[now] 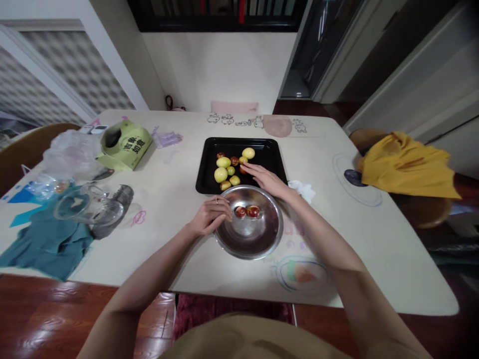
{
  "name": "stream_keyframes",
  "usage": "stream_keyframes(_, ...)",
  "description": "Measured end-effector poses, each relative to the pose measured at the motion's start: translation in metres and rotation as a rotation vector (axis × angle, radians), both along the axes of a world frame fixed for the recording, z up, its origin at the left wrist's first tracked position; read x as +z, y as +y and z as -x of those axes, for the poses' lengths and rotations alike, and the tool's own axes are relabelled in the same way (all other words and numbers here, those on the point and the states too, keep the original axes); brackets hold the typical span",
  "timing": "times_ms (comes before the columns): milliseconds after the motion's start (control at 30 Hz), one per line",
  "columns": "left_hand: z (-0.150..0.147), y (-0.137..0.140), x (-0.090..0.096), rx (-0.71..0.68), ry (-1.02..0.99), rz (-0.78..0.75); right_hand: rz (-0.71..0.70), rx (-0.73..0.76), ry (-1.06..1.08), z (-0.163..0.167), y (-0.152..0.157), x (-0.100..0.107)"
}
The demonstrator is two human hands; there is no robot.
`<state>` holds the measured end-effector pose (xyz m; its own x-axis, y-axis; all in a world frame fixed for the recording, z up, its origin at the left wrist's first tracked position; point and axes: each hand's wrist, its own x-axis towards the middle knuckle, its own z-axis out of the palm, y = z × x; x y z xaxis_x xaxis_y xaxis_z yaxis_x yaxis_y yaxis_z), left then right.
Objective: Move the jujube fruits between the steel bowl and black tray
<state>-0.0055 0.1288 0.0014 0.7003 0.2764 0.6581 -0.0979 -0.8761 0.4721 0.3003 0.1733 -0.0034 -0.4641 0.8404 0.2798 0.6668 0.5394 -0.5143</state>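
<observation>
A round steel bowl (249, 244) stands near me on the table, with two red-brown jujubes (247, 212) lying inside. My left hand (211, 215) is curled over the bowl's left rim, thumb and fingers closed on it. Just behind the bowl is a black baking tray (269, 149) with several yellow-green jujubes (223, 162) and a few red-brown ones (234, 161) grouped at its left and middle. Over the tray's right part, my right hand (264, 178) reaches with fingers stretched out. Its fingertips touch or hover above a reddish jujube (243, 170), partly hidden under them.
At left are a green paper box (130, 144), a plastic bag (71, 154), a clear pitcher (84, 204) and a teal cloth (48, 239). White tissue (302, 190) lies right of the tray. A yellow cloth (407, 167) drapes over a chair at right.
</observation>
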Motion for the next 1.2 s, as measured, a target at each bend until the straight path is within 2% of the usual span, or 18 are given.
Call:
stream_keyframes(267,0.0,0.001,0.0,-0.008,-0.002,-0.01,-0.044,-0.053,-0.087,0.0,0.003,0.003)
stream_keyframes(633,0.001,0.0,0.001,-0.011,0.011,0.003,-0.017,-0.015,-0.028,0.004,0.001,0.007)
stream_keyframes(767,0.001,0.0,0.0,-0.005,0.025,0.013,-0.054,-0.046,-0.01,0.004,-0.004,0.02)
stream_keyframes(867,0.001,0.001,-0.002,-0.004,0.022,0.015,-0.086,-0.073,0.075,0.008,-0.021,0.042)
stream_keyframes(967,0.001,0.001,-0.003,0.003,0.028,0.023,-0.058,0.031,0.13,0.018,-0.05,0.069)
stream_keyframes(1067,0.001,0.001,-0.003,0.003,0.033,0.028,0.07,0.228,0.086,0.033,-0.08,0.088)
stream_keyframes(1200,0.002,0.0,0.0,0.002,0.042,0.004,0.24,0.413,-0.11,0.053,-0.105,0.09)
